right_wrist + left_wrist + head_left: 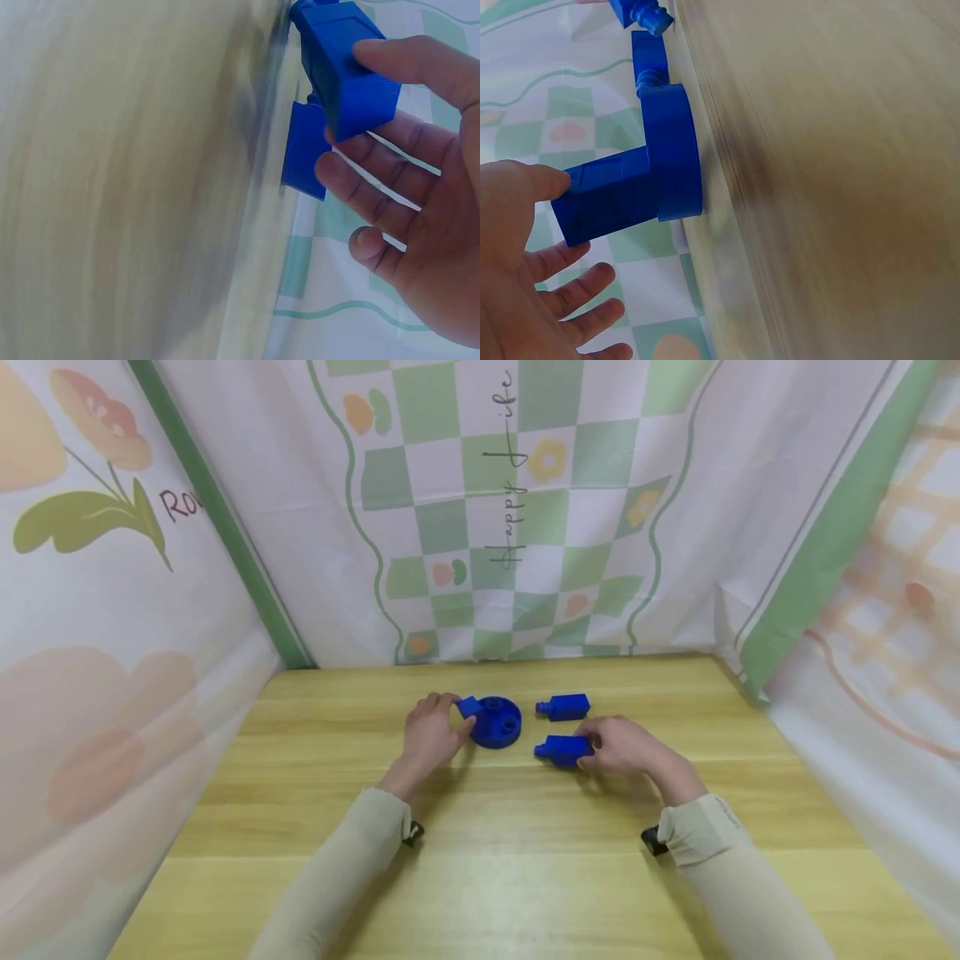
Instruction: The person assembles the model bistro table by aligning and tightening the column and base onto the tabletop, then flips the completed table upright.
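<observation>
A round blue base (495,742) with raised sockets lies on the table. One blue block (607,195) stands upright in it, slightly tilted in the left wrist view. My left hand (431,731) pinches this block near its top between thumb and forefinger, the other fingers spread. To the right, my right hand (618,745) grips a second blue block (352,67) by its rear end, its threaded neck pointing left toward the base. Behind it a third blue block (570,707) lies on its side, neck also toward the base.
The wooden table (480,877) ends at the back against a hanging checked cloth (517,510). More printed cloth (135,710) closes the left side, and a similar cloth (862,710) hangs along the right.
</observation>
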{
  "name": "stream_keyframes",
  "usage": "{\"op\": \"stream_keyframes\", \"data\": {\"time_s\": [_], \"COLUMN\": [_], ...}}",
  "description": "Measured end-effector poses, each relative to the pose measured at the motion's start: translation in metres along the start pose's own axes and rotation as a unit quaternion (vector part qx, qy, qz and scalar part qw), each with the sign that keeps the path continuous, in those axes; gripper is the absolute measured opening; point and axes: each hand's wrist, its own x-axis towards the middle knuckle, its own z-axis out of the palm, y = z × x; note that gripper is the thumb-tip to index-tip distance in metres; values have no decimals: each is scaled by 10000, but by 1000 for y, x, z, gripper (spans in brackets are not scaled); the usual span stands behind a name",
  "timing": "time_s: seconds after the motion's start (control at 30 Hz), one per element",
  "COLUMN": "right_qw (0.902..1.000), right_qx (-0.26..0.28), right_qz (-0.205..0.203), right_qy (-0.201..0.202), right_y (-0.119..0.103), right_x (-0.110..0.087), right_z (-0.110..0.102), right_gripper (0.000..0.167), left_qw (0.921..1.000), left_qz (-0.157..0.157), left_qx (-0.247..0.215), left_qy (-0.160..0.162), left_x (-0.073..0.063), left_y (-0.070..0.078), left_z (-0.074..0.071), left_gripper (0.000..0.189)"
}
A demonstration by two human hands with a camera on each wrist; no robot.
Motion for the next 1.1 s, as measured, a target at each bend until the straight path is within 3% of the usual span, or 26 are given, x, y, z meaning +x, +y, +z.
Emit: {"op": "stream_keyframes", "data": {"time_s": [0.33,0.53,0.87,1.1], "right_qw": [9979,9964,9917,9897], "right_qx": [363,409,656,750], "right_qz": [118,77,404,348], "right_qy": [518,734,1030,1172], "right_y": [-7,-10,-18,-27], "right_x": [13,17,24,27], "right_z": [0,-4,-8,-13], "right_gripper": [43,43,46,45], "left_qw": [9998,9999,9999,9996], "left_qz": [-154,-125,-23,-6], "left_qx": [-58,-47,-157,-280], "left_qy": [-139,-97,-31,19], "left_x": [-2,-1,-1,-1], "left_y": [-2,-1,-2,-2], "left_z": [4,2,2,2], "left_gripper": [51,50,49,49]}}
